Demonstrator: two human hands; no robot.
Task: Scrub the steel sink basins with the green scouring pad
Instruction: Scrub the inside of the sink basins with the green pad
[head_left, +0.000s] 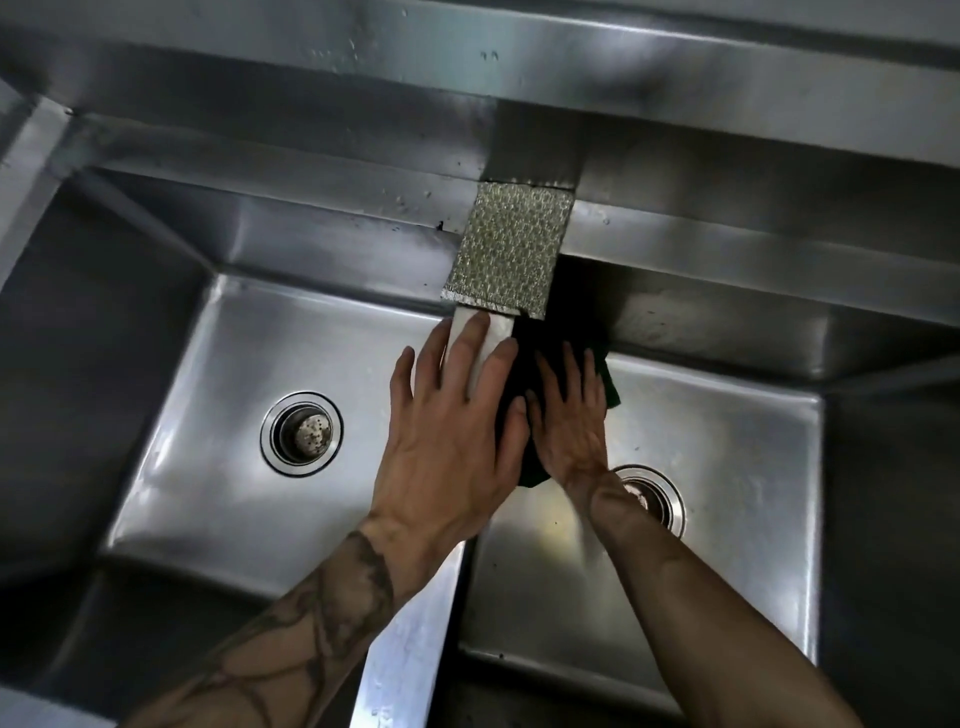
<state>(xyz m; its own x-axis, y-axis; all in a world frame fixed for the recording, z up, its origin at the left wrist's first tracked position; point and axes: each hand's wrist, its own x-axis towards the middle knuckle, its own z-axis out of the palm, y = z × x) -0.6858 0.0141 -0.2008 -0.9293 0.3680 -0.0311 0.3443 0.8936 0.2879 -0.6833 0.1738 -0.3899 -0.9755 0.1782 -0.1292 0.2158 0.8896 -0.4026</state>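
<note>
The right hand (571, 421) presses the green pad (609, 383) flat under straight fingers (569, 370) against the right basin's (727, 467) wall. The left hand (452, 431) lies spread on the divider (410, 649). A slip could knock off the silver sponge (506, 249) just beyond its fingers.

Stainless back ledge (649, 57) runs full width behind, spotted with droplets. Steel counter edge (31, 156) at left. Dim light, soft glare patches on the metal.

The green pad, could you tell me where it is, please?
In the head view, the pad lies under the right hand against the divider, in the right basin, near the silver sponge.
</note>
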